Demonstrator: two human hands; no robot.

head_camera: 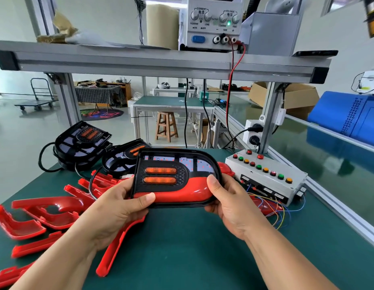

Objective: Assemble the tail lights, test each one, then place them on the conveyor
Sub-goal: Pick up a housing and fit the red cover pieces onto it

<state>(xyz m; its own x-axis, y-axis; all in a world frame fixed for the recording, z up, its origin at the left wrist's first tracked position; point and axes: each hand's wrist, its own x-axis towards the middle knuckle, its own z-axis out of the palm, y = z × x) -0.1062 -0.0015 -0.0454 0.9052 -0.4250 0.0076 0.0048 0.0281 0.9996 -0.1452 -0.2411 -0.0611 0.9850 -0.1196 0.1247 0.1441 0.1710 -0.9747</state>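
— What lies round your grip?
— The green bench (192, 248) spreads beneath it, and the conveyor (328, 155) runs past on its right. Above and beyond it sits the power supply (213, 24) (green lamp lit). The button box (265, 176) stands just right of it, and loose red covers (46, 212) lie to its left.
— And the tail light?
— You hold the tail light (175, 176) off the bench. Your left hand (119, 204) clasps its left end, thumb on the red lens; your right hand (230, 206) clasps the right end.
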